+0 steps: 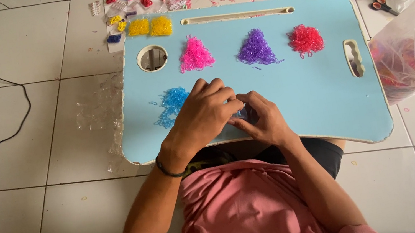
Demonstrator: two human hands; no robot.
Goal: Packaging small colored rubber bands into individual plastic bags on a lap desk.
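Both hands are brought together at the near middle of the light-blue desk (316, 92): left hand (201, 114) curled, fingertips pinching small blue elastic bands (241, 113) against the right hand (261, 118), which is also closed on them. The blue pile (171, 106) lies just left of the hands. Beyond it, pink (195, 55), purple (256, 48) and red (305, 39) piles are kept apart. Judgement: bands are best drawn singly, colours left unmixed.

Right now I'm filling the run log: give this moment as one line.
hands: left hand and right hand together, pinching small blue bands | blue pile beside left hand | surface: light-blue lap table
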